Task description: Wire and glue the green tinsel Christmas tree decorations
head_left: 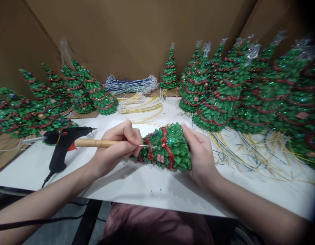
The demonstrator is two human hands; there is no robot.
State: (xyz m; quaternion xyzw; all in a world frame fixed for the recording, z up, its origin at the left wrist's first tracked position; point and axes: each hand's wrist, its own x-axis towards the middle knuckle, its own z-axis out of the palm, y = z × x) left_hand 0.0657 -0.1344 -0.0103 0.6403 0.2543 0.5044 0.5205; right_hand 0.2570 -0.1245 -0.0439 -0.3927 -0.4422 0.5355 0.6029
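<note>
A green Christmas tree figurine point(177, 146) with red garlands and a small pink gift lies tilted on its side above the white tabletop. My right hand point(200, 153) is closed around its wide base. In my left hand point(121, 139) I pinch a wooden-handled tool point(96, 143) with a thin metal tip, which reaches the figurine's surface near a garland. The narrow top of the figurine is mostly hidden behind my left hand. Left of that hand, a black hot glue gun point(63, 146) with an orange-red trigger rests on the table.
More tree figurines stand at left point(83, 88) and right point(218, 95), several with clear plastic on top. A blue-and-white wire bundle point(132, 84) lies at the back, with yellow wires point(140, 106) before it. Loose wires point(249, 153) spread at right. The table's front edge point(147, 202) is near me.
</note>
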